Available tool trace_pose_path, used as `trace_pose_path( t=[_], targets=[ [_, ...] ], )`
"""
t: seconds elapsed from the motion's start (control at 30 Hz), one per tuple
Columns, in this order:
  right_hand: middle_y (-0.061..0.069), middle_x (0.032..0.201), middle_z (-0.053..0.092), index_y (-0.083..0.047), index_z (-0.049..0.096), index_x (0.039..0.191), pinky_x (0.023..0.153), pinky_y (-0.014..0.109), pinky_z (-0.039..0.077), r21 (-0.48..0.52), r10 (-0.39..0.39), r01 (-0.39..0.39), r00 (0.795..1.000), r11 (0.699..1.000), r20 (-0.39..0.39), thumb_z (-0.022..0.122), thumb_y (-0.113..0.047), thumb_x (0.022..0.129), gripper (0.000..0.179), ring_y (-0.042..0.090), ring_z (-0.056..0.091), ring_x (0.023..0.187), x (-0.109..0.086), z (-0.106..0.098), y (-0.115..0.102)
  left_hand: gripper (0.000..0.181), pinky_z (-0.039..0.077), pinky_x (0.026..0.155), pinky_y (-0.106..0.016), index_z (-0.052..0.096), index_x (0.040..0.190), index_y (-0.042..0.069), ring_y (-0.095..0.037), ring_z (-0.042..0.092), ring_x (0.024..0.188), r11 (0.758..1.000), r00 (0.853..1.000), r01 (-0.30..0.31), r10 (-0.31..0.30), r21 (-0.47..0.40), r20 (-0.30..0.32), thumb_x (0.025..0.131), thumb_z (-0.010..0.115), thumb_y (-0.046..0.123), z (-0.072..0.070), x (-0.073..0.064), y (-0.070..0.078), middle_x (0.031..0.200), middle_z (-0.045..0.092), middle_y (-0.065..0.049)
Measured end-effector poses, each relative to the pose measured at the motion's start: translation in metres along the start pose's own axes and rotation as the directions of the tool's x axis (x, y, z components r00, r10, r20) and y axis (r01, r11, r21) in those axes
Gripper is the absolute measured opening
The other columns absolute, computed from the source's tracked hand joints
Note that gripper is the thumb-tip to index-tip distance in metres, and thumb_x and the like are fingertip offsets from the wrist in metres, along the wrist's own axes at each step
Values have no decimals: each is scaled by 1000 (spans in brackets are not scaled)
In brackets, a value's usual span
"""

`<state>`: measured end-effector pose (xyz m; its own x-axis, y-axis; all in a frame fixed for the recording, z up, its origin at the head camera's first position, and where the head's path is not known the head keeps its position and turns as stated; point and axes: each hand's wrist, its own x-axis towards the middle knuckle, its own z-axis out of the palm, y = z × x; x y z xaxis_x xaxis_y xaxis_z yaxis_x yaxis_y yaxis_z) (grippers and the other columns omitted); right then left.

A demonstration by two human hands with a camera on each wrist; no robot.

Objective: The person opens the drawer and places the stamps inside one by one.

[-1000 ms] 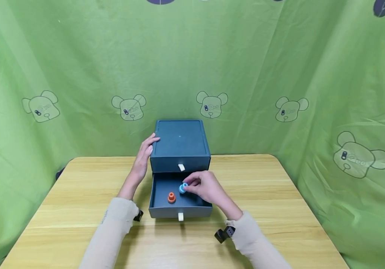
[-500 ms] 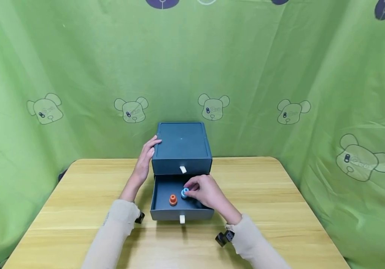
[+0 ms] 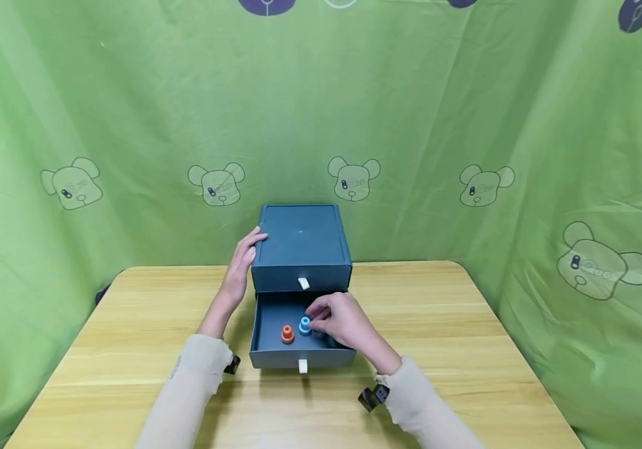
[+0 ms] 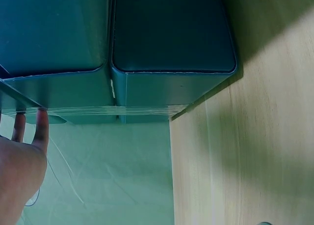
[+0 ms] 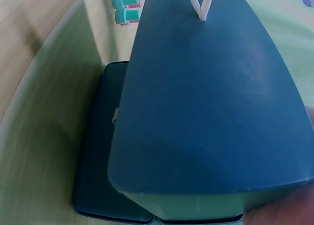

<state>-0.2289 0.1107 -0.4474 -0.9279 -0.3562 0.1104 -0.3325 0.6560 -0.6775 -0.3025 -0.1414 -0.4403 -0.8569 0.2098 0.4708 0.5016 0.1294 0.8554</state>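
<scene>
A dark blue two-drawer box point(image 3: 301, 234) stands on the table, its lower drawer point(image 3: 265, 357) pulled out. Inside the drawer, an orange stepped, cone-like piece point(image 3: 287, 335) stands upright, and a light blue one point(image 3: 305, 326) stands just right of it. My right hand point(image 3: 339, 318) reaches over the drawer, thumb and fingertips right beside the blue piece, slightly apart. In the right wrist view this hand point(image 5: 284, 210) shows only partly, and the pieces are hidden. My left hand point(image 3: 238, 267) rests against the box's left side, fingertips over its top edge.
A white tab point(image 3: 303, 284) marks the closed upper drawer, and another tab point(image 3: 303, 366) the open one. Small turquoise-and-pink objects point(image 5: 126, 15) appear in the right wrist view. A green curtain point(image 3: 399, 125) surrounds the back of the wooden table point(image 3: 439, 349).
The light blue piece has come down in the drawer to stand beside the orange one, and my right fingertips have eased off it. My left hand stays on the box.
</scene>
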Motion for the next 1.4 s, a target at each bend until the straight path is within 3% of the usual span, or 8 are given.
trace_pose_path(
  t=[0.77,1.07,1.4],
  targets=[
    [4,100,78,-6,80,104,73,22,60,161,-43,48,998,986,-37,81,-9,88,15,10,71,81,-12,-16,5,45,12,126,-62,48,150,3,-33,18,159,1000,1000,3,-4,7,11,111,32,19,-1,0,5,170,25,-15],
    [0,101,77,-12,80,105,74,23,59,168,-64,80,993,983,-98,79,-11,91,14,9,70,83,-35,-28,-2,45,12,127,-62,48,150,4,-33,18,159,1000,1000,6,-6,4,10,111,32,20,-1,0,3,171,25,-15],
    [-3,100,75,-19,80,105,76,26,60,209,-66,81,995,975,-77,79,-14,92,14,8,70,84,-62,-31,-15,45,13,126,-61,48,150,4,-32,18,159,1000,1000,4,-4,-4,17,111,32,19,-2,-1,4,170,25,-15]
  ],
)
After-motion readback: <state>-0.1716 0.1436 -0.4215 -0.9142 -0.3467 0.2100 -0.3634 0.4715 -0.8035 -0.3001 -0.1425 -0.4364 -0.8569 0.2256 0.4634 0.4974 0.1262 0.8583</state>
